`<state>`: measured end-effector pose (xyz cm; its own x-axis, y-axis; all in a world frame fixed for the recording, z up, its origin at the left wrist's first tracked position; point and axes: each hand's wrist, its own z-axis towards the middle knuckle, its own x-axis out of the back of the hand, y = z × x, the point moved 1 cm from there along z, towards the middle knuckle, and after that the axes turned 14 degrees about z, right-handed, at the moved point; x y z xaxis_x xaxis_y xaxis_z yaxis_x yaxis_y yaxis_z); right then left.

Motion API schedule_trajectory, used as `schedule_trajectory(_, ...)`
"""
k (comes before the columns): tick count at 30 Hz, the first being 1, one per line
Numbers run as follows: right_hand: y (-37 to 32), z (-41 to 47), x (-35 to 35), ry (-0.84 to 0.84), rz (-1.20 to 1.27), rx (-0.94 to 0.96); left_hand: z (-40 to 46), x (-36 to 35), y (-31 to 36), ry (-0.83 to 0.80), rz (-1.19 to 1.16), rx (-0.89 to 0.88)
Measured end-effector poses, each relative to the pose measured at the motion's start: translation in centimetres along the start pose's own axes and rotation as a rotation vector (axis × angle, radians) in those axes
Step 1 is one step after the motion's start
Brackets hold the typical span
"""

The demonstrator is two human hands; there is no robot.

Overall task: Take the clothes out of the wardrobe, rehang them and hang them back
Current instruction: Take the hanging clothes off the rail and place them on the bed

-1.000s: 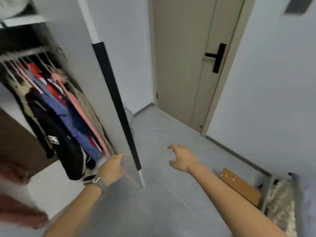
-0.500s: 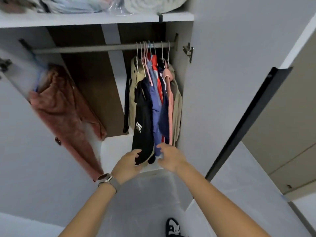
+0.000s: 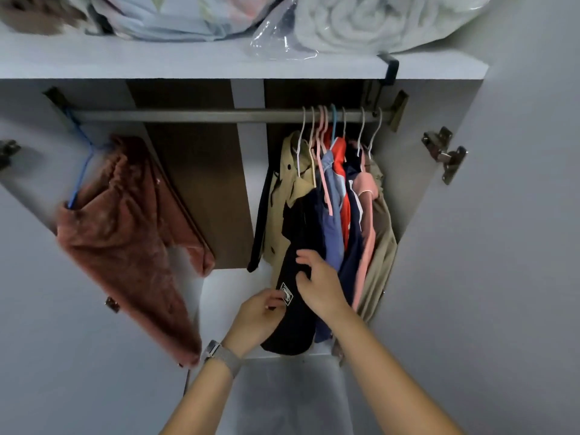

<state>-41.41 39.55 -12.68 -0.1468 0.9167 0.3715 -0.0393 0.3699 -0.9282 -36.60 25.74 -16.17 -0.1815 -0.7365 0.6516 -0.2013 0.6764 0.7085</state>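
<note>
Both hands have climbed from the hems up the black garment (image 3: pixel 298 277) | left hand (image 3: pixel 260 312) pinches its patch edge, right hand (image 3: pixel 320 287) lies spread on soft cloth | advice: follow it up to its thin wire hanger, lift hook off the round metal rail (image 3: pixel 188 116) | fuzzy rust garment (image 3: pixel 125 233) hangs far left

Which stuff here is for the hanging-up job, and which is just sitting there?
For the job: black garment, both hands, left and right, the other hung clothes, rail.
Just there: bagged bedding on the shelf, door hinge.
</note>
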Motion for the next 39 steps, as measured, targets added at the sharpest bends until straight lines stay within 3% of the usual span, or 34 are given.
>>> schedule_trajectory(5,-2.5,9.4,-1.2,0.255,-0.015,0.015,4.9,5.1,-4.0,0.04,0.015,0.031)
schedule_trajectory(10,-1.6,15.8,-3.6,0.298,0.116,-0.353,9.7,9.4,-6.0,0.024,-0.012,-0.013)
schedule_trajectory(13,-2.2,17.0,-6.5,0.327,0.128,-0.331,11.8,11.5,-6.0,0.035,-0.065,-0.044)
schedule_trajectory(20,-5.6,16.3,-11.9,0.005,0.057,-0.122,16.2,15.3,-1.4,0.089,-0.517,0.05)
schedule_trajectory(24,-5.9,16.1,-9.1,-0.294,-0.084,-0.161,18.7,15.0,0.6,0.12,-0.263,-0.029)
schedule_trajectory(25,-5.5,16.3,-7.7,-0.284,-0.173,-0.128,19.1,14.6,1.0,0.128,-0.192,-0.042)
schedule_trajectory(26,-5.3,16.3,-6.0,-0.166,-0.241,-0.086,19.6,14.0,1.1,0.133,-0.115,-0.045)
schedule_trajectory(28,-4.4,16.4,-3.3,0.258,-0.229,-0.007,20.3,13.1,1.3,0.159,0.062,0.004)
schedule_trajectory(30,-3.6,16.5,-2.4,0.474,-0.158,-0.019,20.5,12.5,1.4,0.197,0.164,0.024)
schedule_trajectory(32,-3.3,16.5,-3.0,0.523,-0.275,-0.034,20.4,12.0,1.6,0.216,0.199,-0.005)
schedule_trajectory(35,-2.4,16.9,-3.7,0.622,-0.48,-0.035,20.0,11.8,1.4,0.261,0.075,-0.037)
schedule_trajectory(39,-2.6,18.2,-3.2,0.602,-0.467,0.003,20.7,12.0,1.5,0.484,0.049,-0.118)
